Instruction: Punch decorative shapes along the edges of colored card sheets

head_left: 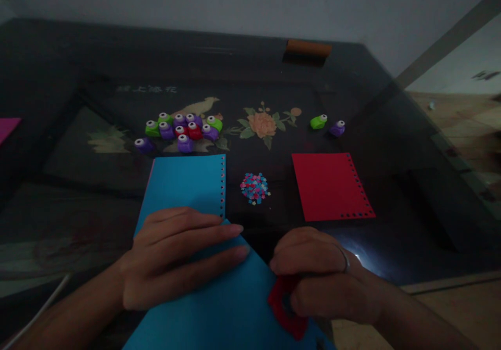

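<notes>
A light blue sheet of paper (219,303) slants across the front of the view, tilted at the table's near edge. My left hand (180,253) holds it, fingers stretched over its top side and the thumb hidden. In my closed right hand (321,274) is a red craft punch (282,313), set on the sheet's right edge; a small dark mark shows near the lower corner. Another blue sheet (188,183), with holes down its right side, lies partly under my left hand. Star-shaped paper bits (254,188) form a small pile between the sheets.
A red sheet (329,185), punched along two edges, lies at the right. Several green, purple and red punches (183,131) cluster behind the blue sheet. A green punch (319,122) and a purple one (337,128) stand at right. A brown roll (308,48) lies at the back.
</notes>
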`<state>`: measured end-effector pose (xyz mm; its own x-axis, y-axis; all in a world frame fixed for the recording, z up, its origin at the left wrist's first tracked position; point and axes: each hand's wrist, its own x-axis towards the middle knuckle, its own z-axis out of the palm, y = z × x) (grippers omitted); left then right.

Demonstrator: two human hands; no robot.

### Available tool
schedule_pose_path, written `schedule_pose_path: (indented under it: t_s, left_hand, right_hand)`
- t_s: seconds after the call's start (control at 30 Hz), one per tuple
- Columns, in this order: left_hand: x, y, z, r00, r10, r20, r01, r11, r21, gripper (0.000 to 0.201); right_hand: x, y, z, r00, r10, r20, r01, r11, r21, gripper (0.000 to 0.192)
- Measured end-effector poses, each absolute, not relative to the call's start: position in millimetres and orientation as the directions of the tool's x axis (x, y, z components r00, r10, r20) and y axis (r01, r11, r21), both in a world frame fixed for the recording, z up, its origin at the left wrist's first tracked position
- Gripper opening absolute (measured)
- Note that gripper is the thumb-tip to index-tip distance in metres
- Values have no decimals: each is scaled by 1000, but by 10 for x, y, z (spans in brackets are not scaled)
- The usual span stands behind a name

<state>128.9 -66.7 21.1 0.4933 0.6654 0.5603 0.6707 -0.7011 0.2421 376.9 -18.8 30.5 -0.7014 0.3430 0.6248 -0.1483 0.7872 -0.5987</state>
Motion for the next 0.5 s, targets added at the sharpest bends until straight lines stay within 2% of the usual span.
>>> schedule_pose_path:
  t_s: [0.17, 0.37, 0.5]
  left_hand:
    - [1288, -654, 196, 503, 642, 579, 646, -724, 241, 27]
    - [1323, -739, 273, 442, 761, 475, 713, -619, 328, 26]
    - [1314, -780, 317, 426, 778, 462, 706, -605, 369, 27]
  right_hand:
    - [3775, -180, 319, -716, 331, 615, -149, 788, -597, 15]
    - [3777, -185, 271, -702, 361, 614, -147, 770, -621, 15]
    - [3758, -191, 257, -662, 386, 642, -159, 765, -624, 13]
